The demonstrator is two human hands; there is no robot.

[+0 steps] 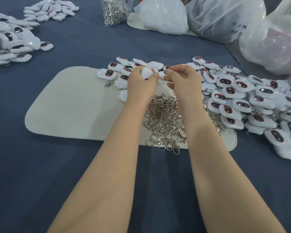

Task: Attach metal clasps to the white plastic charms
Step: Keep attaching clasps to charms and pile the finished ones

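Head view: left hand (pixel 141 84) grips white charm (pixel 146 73); right hand (pixel 185 79) pinches clasp (pixel 168 69). Likely best: steady charm, meet its eyelet squarely.

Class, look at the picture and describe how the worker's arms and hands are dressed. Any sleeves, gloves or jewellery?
Nothing worn shows. The left hand and right hand are bare, with no gloves, and no rings are visible. The left forearm and right forearm are bare down to the picture's lower edge, with no sleeve, watch or bracelet in view.
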